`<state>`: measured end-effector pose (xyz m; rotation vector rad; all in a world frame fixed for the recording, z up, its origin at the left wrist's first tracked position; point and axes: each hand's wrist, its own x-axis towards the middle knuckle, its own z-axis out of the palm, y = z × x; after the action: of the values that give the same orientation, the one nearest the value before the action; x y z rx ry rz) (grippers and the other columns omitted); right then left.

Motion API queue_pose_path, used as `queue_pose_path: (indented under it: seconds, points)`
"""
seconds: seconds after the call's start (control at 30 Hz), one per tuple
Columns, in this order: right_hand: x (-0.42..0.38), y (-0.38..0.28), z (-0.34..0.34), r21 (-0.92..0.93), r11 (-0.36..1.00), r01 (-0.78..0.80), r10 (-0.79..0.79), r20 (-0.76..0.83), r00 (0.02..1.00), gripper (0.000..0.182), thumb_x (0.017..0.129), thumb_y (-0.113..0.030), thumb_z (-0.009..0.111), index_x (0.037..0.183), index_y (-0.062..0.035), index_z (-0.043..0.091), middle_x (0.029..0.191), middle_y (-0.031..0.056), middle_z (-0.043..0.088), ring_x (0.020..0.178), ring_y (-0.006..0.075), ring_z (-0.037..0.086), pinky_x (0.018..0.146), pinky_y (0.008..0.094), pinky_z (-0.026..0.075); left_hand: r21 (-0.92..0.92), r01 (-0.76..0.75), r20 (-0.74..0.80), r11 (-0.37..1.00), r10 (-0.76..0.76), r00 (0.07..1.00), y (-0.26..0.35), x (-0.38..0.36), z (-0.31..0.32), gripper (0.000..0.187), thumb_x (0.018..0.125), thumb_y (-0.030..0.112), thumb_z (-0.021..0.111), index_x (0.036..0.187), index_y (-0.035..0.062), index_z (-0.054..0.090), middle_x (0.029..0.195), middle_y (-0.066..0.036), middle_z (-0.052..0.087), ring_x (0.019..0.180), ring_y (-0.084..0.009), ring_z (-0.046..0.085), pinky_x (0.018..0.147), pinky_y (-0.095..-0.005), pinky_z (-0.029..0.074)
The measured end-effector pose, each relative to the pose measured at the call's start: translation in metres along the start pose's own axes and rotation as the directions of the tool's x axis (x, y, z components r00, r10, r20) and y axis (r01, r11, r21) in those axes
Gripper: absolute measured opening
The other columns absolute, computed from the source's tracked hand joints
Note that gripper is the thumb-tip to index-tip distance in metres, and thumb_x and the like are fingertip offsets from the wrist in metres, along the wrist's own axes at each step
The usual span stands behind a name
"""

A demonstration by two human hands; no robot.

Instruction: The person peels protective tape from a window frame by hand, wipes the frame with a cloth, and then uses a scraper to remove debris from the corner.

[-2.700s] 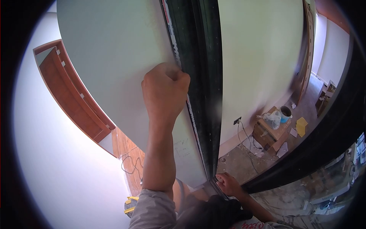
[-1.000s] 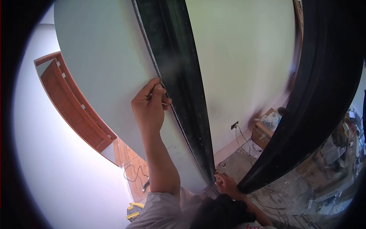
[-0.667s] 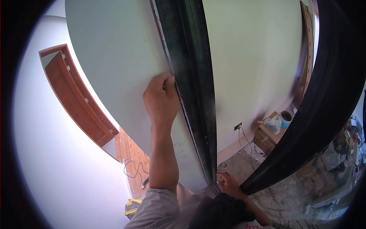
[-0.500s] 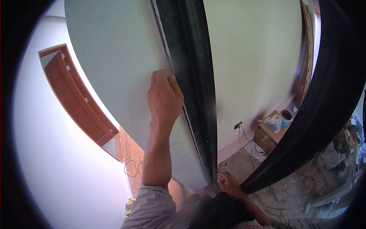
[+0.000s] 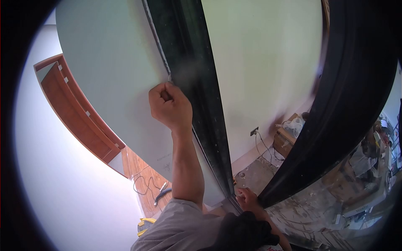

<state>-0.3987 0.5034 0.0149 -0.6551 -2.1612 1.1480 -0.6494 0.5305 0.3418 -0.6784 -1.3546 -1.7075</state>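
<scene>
Black frame [image 5: 200, 83]: the left hand [image 5: 171, 104] has curled fist-like at its edge, suggesting fingertip work; the right hand [image 5: 247, 198] sits low, apart, its grip unclear.

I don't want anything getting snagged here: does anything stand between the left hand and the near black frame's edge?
Nothing visible does: the left hand is right at the left edge of the black frame, overlapping it in view. The hand hides whether its fingertips touch.

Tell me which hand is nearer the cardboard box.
Right: the right hand is below and left of the cardboard box in the picture; the left hand is much farther left, by the black frame.
</scene>
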Motion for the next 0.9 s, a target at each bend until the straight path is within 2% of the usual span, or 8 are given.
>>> queue_pose_path:
  seconds: [0.07,0.13,0.17,0.23,0.37,0.43,0.53,0.9]
  points:
    - [0.001,-0.002,-0.001,0.021,1.000,0.020,-0.020,-0.012,1.000,0.031,0.082,-0.010,0.065,0.112,-0.0024,0.059,0.092,0.0143,0.060,0.071,0.0241,0.063,0.066,0.0359,0.051,-0.053,0.101,0.008,0.994,-0.100,0.995,0.006,0.000,-0.006,0.005,0.085,0.002,0.059,0.081,0.0015,0.056,0.065,0.001,0.048,0.055,-0.0061,0.043,0.050,-0.0231,0.037]
    - [0.008,-0.011,-0.004,0.036,0.998,0.047,-0.047,-0.013,0.999,0.030,0.083,-0.010,0.065,0.111,-0.0021,0.060,0.091,0.0142,0.061,0.072,0.0245,0.064,0.066,0.0361,0.051,-0.224,0.301,0.281,0.927,-0.234,0.931,0.013,0.002,-0.024,0.005,0.088,0.004,0.058,0.085,0.0000,0.056,0.066,0.001,0.049,0.057,-0.0044,0.043,0.050,-0.0222,0.037]
    - [0.013,-0.020,-0.007,0.023,0.999,0.044,-0.043,-0.022,0.999,0.028,0.084,-0.010,0.064,0.110,-0.0016,0.059,0.090,0.0145,0.061,0.073,0.0267,0.063,0.067,0.0363,0.051,-0.227,0.298,0.270,0.927,-0.235,0.934,0.013,0.000,-0.039,0.005,0.088,0.004,0.058,0.085,0.0000,0.056,0.066,0.001,0.049,0.057,-0.0044,0.043,0.050,-0.0222,0.037]
    - [0.030,-0.038,-0.010,0.003,0.999,0.050,-0.049,-0.029,0.998,0.026,0.085,-0.011,0.064,0.109,-0.0010,0.059,0.088,0.0147,0.061,0.075,0.0288,0.063,0.068,0.0364,0.051,-0.389,0.187,0.267,0.902,-0.084,0.960,0.011,-0.006,-0.072,0.005,0.089,0.003,0.054,0.089,-0.0019,0.055,0.066,0.000,0.049,0.057,-0.0042,0.042,0.052,-0.0211,0.036]
    - [0.067,-0.090,-0.019,-0.049,0.989,0.140,-0.145,-0.128,0.981,0.014,0.088,-0.012,0.061,0.095,-0.0014,0.057,0.083,0.0145,0.060,0.075,0.0328,0.061,0.067,0.0382,0.049,-0.344,-0.300,-0.023,0.890,0.311,0.950,-0.014,0.010,-0.124,0.007,0.089,0.000,0.050,0.093,-0.0031,0.054,0.076,-0.007,0.054,0.062,-0.0091,0.051,0.056,-0.0216,0.040]
    - [0.091,-0.129,-0.026,-0.112,0.974,0.198,-0.215,-0.167,0.962,0.011,0.089,-0.012,0.059,0.090,-0.0021,0.055,0.082,0.0139,0.059,0.074,0.0317,0.061,0.065,0.0383,0.048,-0.331,-0.305,-0.009,0.893,0.320,0.947,-0.031,0.021,-0.141,0.013,0.087,0.004,0.054,0.098,-0.0032,0.054,0.089,-0.012,0.056,0.078,-0.0138,0.056,0.069,-0.0266,0.045]
    - [0.127,-0.184,-0.036,-0.368,0.851,0.374,-0.497,-0.337,0.800,0.014,0.086,-0.012,0.063,0.085,-0.0024,0.053,0.074,0.0128,0.056,0.068,0.0335,0.058,0.061,0.0424,0.045,-0.169,-0.445,-0.032,0.880,0.446,0.894,-0.057,0.034,-0.152,0.026,0.087,0.010,0.056,0.110,-0.0011,0.053,0.111,-0.016,0.051,0.108,-0.0245,0.053,0.093,-0.0398,0.042]
    - [0.234,-0.287,-0.027,-0.810,0.565,0.155,-0.796,-0.486,0.361,0.022,0.077,-0.004,0.072,0.093,-0.0012,0.057,0.079,0.0120,0.059,0.066,0.0276,0.060,0.058,0.0357,0.049,-0.418,-0.225,0.320,0.880,0.374,0.870,-0.103,0.005,-0.171,0.037,0.080,0.018,0.055,0.113,0.0014,0.048,0.130,-0.021,0.033,0.123,-0.0348,0.037,0.095,-0.0436,0.039]
